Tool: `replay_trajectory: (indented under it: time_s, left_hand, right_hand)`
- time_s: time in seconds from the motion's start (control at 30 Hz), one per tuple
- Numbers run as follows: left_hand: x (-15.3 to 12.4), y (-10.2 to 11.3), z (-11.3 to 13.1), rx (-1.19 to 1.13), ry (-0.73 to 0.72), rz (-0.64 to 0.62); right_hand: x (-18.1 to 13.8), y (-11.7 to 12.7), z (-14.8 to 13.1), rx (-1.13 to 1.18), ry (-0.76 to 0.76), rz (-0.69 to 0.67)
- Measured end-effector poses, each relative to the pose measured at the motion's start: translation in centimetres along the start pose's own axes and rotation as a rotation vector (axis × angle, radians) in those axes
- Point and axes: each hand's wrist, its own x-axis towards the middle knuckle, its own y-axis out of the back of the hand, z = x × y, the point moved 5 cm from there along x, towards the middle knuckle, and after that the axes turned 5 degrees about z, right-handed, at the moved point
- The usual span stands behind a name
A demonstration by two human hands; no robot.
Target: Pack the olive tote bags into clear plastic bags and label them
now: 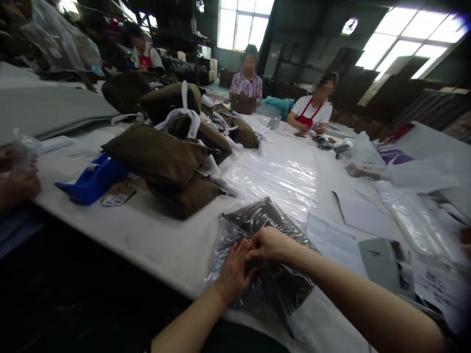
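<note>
A dark brown handbag (285,284) lies on the table in front of me inside a clear plastic bag (221,250). My left hand (235,274) rests on the plastic with its fingers stretched out. Right beside it, my right hand (267,244) has its fingers closed in a pinch at the surface of the plastic bag; the fingertips are partly hidden. The two hands touch or nearly touch over the near part of the package.
Several brown handbags (158,152) with white-wrapped handles pile up at left. Near them are a blue tape dispenser (97,176) and tags (118,195). Flat plastic bags (275,181) lie ahead; a grey tape dispenser (382,262) stands right. Co-workers (311,115) sit around the table.
</note>
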Motion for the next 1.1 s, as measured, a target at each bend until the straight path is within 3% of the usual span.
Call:
replay_trajectory:
  time_s: [0.1, 0.23, 0.33, 0.43, 0.5, 0.57, 0.63, 0.7, 0.77, 0.83, 0.93, 1.0, 1.1]
  left_hand:
    - [-0.2, 0.0, -0.1, 0.004, 0.004, 0.021]
    - [0.3, -0.4, 0.2, 0.081, -0.053, -0.031]
    - [0.5, 0.5, 0.5, 0.082, -0.084, -0.02]
    - [-0.3, 3.8, -0.4, 0.017, 0.017, 0.153]
    - [-1.6, 6.3, -2.4, -0.122, 0.298, 0.298]
    - [-3.4, 7.5, -4.9, -0.399, 0.745, 0.358]
    - [-4.7, 7.2, -5.8, -0.737, 1.19, 0.335]
    - [-4.6, 6.6, -4.4, -1.047, 1.501, 0.248]
    - [-2.5, 6.7, -1.3, -1.343, 1.617, 0.117]
    - [1.2, 7.5, 2.3, -1.615, 1.503, -0.03]
    - [6.9, 9.8, 6.0, -1.751, 1.124, -0.089]
    - [8.9, 10.8, 6.3, -1.694, 0.966, 0.001]
    - [7.7, 10.7, 4.3, -1.59, 1.014, 0.155]
  right_hand:
    - [2.6, -0.8, 0.2, -0.311, -0.088, 0.041]
    - [2.9, 1.3, 4.6, -0.402, -0.238, 0.06]
    - [0.3, 4.2, 8.2, -0.44, -0.372, 0.123]
    - [-4.7, 5.8, 8.2, -0.442, -0.387, 0.435]
    - [-8.1, 4.1, 5.2, -0.358, -0.207, 0.659]
    - [-10.4, -0.5, 0.6, -0.237, 0.116, 0.682]
    - [-11.7, -5.9, -3.6, -0.268, 0.372, 0.696]
    - [-12.0, -10.0, -5.3, -0.347, 0.428, 0.772]
    - [-12.0, -11.2, -4.3, -0.385, 0.332, 0.845]
    - [-12.2, -9.1, -1.3, -0.32, 0.23, 0.905]
    - [-12.5, -1.2, 5.2, -0.019, 0.116, 0.993]
    - [-12.2, 4.2, 11.0, 0.283, -0.178, 1.034]
    - [-10.8, 8.9, 17.4, 0.899, -0.296, 1.083]
